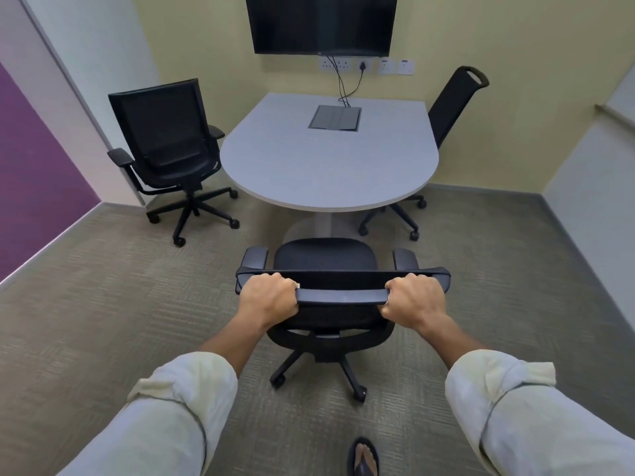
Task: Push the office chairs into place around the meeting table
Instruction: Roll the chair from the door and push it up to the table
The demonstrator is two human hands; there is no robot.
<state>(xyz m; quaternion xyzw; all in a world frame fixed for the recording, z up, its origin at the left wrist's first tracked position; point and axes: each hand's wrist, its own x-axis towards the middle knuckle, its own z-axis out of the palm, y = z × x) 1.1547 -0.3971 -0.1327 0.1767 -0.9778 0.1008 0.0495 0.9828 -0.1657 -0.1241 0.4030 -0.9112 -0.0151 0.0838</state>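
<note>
A black office chair (324, 257) stands right in front of me, facing the rounded grey meeting table (326, 159). My left hand (268, 297) and my right hand (414, 298) both grip the top bar of its backrest. Its seat front is a short way from the table's near edge. A second black chair (168, 142) stands at the table's left side, turned partly away and apart from the edge. A third chair (453, 104) sits at the right side, its seat tucked under the tabletop.
A dark screen (321, 24) hangs on the far wall, with cables dropping to a hatch (335, 117) in the tabletop. Walls close in on the left and right. Carpet lies open around me, and my sandalled foot (362, 456) shows at the bottom.
</note>
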